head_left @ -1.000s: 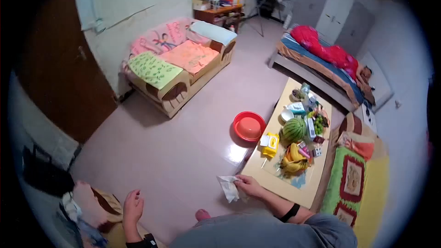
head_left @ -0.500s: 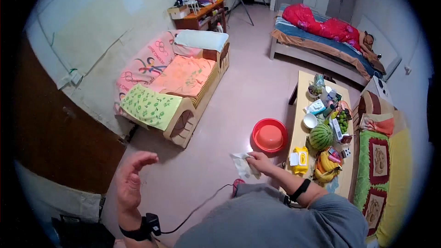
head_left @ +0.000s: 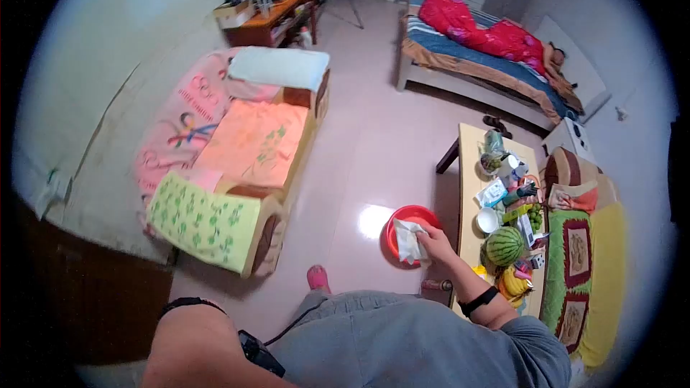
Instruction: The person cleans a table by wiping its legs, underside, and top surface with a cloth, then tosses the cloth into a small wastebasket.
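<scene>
My right hand (head_left: 434,243) is closed on a thin white wipe (head_left: 410,240), which hangs from the fingers. Both are above a red plastic basin (head_left: 411,210) on the floor, partly covering it from this angle. Beside the basin is the low wooden table (head_left: 469,165); a watermelon (head_left: 504,246), a white bowl (head_left: 487,220), bananas (head_left: 513,284) and a partly hidden yellow packet (head_left: 479,271) lie on its near half. At the lower left only my left forearm (head_left: 190,345) with a black strap shows; the left hand itself is out of sight.
A sofa with a pink cover and an orange cloth (head_left: 251,144) stands on the left. At the far right a person lies under a red blanket (head_left: 474,29) on a bed. Another covered sofa (head_left: 604,273) borders the table. My pink shoe (head_left: 318,278) is on the floor.
My right hand has carried the wipe from left of the basin to over it. My left hand, raised and open before, has left the view. The camera view has shifted.
</scene>
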Tool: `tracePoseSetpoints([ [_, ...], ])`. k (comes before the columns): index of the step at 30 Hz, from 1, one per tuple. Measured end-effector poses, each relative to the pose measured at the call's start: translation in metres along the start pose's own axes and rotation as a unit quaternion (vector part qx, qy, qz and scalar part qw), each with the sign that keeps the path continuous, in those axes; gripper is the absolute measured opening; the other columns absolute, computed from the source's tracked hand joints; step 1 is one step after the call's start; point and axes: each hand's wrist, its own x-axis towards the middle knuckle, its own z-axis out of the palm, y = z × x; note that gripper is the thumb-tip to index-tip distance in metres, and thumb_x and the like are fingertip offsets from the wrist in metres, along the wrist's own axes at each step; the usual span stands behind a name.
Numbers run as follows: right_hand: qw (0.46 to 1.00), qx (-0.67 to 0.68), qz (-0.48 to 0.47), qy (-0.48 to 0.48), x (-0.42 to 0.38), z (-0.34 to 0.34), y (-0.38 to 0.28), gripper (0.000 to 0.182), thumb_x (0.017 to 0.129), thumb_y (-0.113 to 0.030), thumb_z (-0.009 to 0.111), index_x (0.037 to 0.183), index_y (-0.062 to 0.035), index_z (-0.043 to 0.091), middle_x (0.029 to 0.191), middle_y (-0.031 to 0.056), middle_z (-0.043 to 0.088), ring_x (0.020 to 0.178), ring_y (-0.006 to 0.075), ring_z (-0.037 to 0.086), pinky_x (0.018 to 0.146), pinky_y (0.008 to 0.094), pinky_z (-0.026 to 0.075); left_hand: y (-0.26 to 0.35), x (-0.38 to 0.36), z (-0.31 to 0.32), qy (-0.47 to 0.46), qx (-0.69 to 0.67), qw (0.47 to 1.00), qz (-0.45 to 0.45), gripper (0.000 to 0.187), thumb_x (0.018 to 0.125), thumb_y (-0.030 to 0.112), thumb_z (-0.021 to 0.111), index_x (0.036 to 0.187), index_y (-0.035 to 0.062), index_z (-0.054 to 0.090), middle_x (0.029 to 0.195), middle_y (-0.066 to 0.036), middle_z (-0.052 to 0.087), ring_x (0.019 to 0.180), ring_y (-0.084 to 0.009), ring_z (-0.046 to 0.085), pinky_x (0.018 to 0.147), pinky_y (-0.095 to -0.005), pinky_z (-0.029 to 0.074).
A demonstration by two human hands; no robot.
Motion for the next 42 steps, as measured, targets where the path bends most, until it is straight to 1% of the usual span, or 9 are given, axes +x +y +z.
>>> tracePoseSetpoints([
  [11, 0.951, 0.137, 0.088, 0.263, 0.082, -0.065, -0.012, 0.026, 0.09, -0.014, 0.049, 0.111, -0.0004, 0.056, 0.091, 0.0026, 0.061, 0.079, 0.0101, 0.057, 0.07, 0.0256, 0.047, -0.116, 0.121, -0.225, -0.263, -0.352, 0.883, 0.164, 0.037, 0.09, 0.018, 0.042, 0.126, 0.0129, 0.048, 0.125, -0.014, 0.048, 0.119, -0.028, 0.044, 0.1, -0.0511, 0.028],
  [13, 0.941, 0.138, 0.085, 0.298, 0.122, -0.089, 0.01, 0.029, 0.087, -0.019, 0.055, 0.11, -0.0021, 0.059, 0.089, 0.0051, 0.065, 0.079, 0.013, 0.059, 0.072, 0.0279, 0.047, -0.166, 0.148, -0.262, -0.331, -0.33, 0.864, 0.189, 0.033, 0.089, 0.016, 0.044, 0.119, 0.01, 0.056, 0.114, -0.011, 0.059, 0.111, -0.0248, 0.054, 0.098, -0.0446, 0.034],
  [18, 0.876, 0.299, 0.114, 0.361, 0.247, -0.136, 0.0, 0.028, 0.09, -0.019, 0.051, 0.108, 0.0011, 0.058, 0.085, 0.0075, 0.064, 0.075, 0.0146, 0.06, 0.066, 0.0282, 0.048, -0.285, 0.164, -0.38, -0.374, -0.196, 0.903, -0.079, 0.046, 0.09, 0.036, 0.049, 0.121, 0.0031, 0.051, 0.113, -0.014, 0.058, 0.103, -0.0296, 0.057, 0.095, -0.0453, 0.038],
  [22, 0.874, 0.324, 0.123, 0.341, 0.325, -0.178, -0.059, 0.024, 0.091, -0.017, 0.048, 0.104, 0.0003, 0.058, 0.084, 0.0062, 0.062, 0.068, 0.013, 0.058, 0.061, 0.0264, 0.047, -0.364, 0.175, -0.411, -0.078, 0.027, 0.995, -0.06, 0.048, 0.089, 0.04, 0.051, 0.12, 0.003, 0.05, 0.095, -0.015, 0.061, 0.087, -0.0246, 0.06, 0.078, -0.0362, 0.045],
  [25, 0.852, 0.369, 0.119, 0.351, 0.374, -0.2, -0.059, 0.023, 0.09, -0.017, 0.049, 0.104, -0.0005, 0.058, 0.085, 0.0059, 0.063, 0.071, 0.0128, 0.059, 0.063, 0.0272, 0.047, -0.406, 0.184, -0.467, -0.006, 0.06, 0.99, -0.127, 0.05, 0.09, 0.04, 0.05, 0.122, 0.0019, 0.048, 0.102, -0.015, 0.06, 0.093, -0.0265, 0.058, 0.082, -0.0389, 0.045],
  [29, 0.818, 0.402, 0.151, 0.383, 0.424, -0.222, -0.038, 0.022, 0.09, -0.015, 0.048, 0.102, -0.001, 0.058, 0.085, 0.0067, 0.063, 0.071, 0.0147, 0.059, 0.063, 0.0288, 0.047, -0.473, 0.202, -0.55, -0.005, 0.061, 0.979, -0.197, 0.052, 0.091, 0.039, 0.048, 0.125, 0.0005, 0.045, 0.111, -0.016, 0.057, 0.101, -0.0291, 0.056, 0.087, -0.0425, 0.043],
  [32, 0.725, 0.495, 0.163, 0.451, 0.453, -0.233, -0.046, 0.019, 0.089, -0.014, 0.045, 0.095, -0.0013, 0.058, 0.083, 0.0087, 0.062, 0.072, 0.0183, 0.059, 0.065, 0.0326, 0.048, -0.538, 0.242, -0.613, -0.08, 0.048, 0.972, -0.217, 0.055, 0.092, 0.037, 0.047, 0.129, -0.0017, 0.039, 0.118, -0.019, 0.054, 0.108, -0.0299, 0.053, 0.09, -0.0439, 0.043],
  [37, 0.642, 0.53, 0.136, 0.537, 0.485, -0.227, -0.039, 0.015, 0.082, -0.009, 0.048, 0.09, -0.0005, 0.058, 0.081, 0.0091, 0.061, 0.07, 0.019, 0.058, 0.065, 0.0326, 0.047, -0.648, 0.338, -0.674, 0.028, 0.0, 0.967, -0.253, 0.042, 0.089, 0.028, 0.05, 0.115, -0.0055, 0.051, 0.107, -0.019, 0.058, 0.1, -0.0305, 0.055, 0.09, -0.0419, 0.042],
  [42, 0.512, 0.543, 0.181, 0.64, 0.478, -0.184, -0.03, 0.022, 0.082, -0.008, 0.048, 0.099, 0.002, 0.058, 0.087, 0.012, 0.063, 0.073, 0.0233, 0.062, 0.062, 0.0366, 0.05, -0.798, 0.444, -0.691, -0.155, -0.021, 0.95, -0.27, 0.046, 0.09, 0.034, 0.052, 0.12, -0.0008, 0.048, 0.096, -0.014, 0.06, 0.091, -0.0242, 0.057, 0.082, -0.0391, 0.045],
])
